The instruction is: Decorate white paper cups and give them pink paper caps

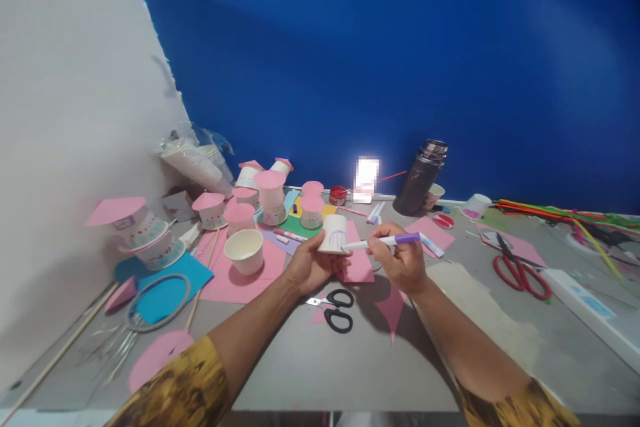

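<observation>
My left hand (314, 263) grips a small white paper cup (335, 232), which is upside down with its rim toward the table. Purple lines are drawn on the cup's side. In my right hand (401, 265) is a purple marker (385, 241), its tip touching or very near the cup near the rim. Below the hands lie black-handled scissors (339, 311) on pink paper scraps. Left of my left hand stands a white paper bowl (244, 251) on pink paper (220, 287).
Several decorated cups with pink paper tops (271, 195) stand at the left and back. A dark thermos (421, 177) is by the blue wall. Red-handled scissors (523, 273) and a white box (595, 313) lie right. A wire ring (159, 302) lies on the left.
</observation>
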{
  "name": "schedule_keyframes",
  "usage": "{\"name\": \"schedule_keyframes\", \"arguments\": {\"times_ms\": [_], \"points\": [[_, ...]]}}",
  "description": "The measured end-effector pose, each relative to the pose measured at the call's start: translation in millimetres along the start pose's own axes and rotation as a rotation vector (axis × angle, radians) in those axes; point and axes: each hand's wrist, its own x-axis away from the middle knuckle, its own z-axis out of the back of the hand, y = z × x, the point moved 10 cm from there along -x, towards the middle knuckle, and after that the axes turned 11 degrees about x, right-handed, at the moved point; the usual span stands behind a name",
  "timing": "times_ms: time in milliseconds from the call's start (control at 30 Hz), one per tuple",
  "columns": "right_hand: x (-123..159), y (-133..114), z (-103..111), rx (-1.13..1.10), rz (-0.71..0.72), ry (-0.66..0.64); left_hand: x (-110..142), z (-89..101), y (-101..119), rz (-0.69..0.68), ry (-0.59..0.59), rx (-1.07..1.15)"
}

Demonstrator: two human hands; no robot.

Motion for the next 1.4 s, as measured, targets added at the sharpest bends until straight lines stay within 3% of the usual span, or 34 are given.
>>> {"name": "schedule_keyframes", "arguments": {"times_ms": [133, 333, 567, 733, 900, 1067, 1400], "points": [[0, 2, 2, 0.032, -0.025, 0.037, 0, -2.8, -1, 0.016, -0.028, -0.014], [0, 0, -4, -0.019, -0.003, -0.034, 1, -0.8, 0, 0.002, 0.021, -0.004], [-2, 7, 7, 0.034, -0.070, 0.076, 2, -3.9, -5, 0.064, -0.037, -0.027], [-2, -1, 3, 0.028, -0.014, 0.026, 3, -4.0, 1, 0.017, 0.003, -0.004], [-2, 2, 8, 0.053, -0.059, 0.069, 2, -5.4, 0, 0.022, -0.001, 0.014], [-2, 3, -1, -0.001, -0.071, -0.017, 2, -2.3, 1, 0.014, 0.014, 0.006], [-1, 3, 0, -0.003, -0.047, -0.004, 3, -2.6, 2, 0.006, 0.019, 0.002]]}}
